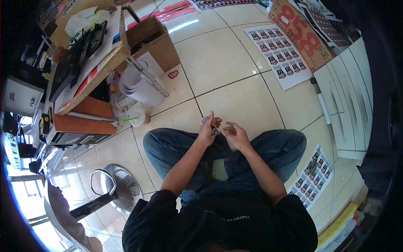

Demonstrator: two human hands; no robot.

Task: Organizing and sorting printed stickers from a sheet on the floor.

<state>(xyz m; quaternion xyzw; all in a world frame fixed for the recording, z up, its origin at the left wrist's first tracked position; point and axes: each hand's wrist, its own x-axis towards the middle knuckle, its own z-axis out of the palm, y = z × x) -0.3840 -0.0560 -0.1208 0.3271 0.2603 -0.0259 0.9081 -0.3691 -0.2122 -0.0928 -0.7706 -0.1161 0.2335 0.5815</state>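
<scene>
The left hand (205,135) partly covers the small printed pieces (215,131) it holds; their count and design are too small to tell. Whether the right hand (237,135) pinches anything is unclear. A sleeve (291,212) hides the lower end of a printed sheet (314,176). The bottom edge cuts off a yellow roll (337,227).

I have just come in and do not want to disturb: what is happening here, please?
A person in a black shirt and blue jeans sits cross-legged on glossy cream floor tiles. The left hand holds at least one small flat black-and-white printed piece; the right hand is close beside it, contact unclear. A white rectangular sheet of printed figures lies ahead to the right, and a similar sheet near the right knee.
</scene>
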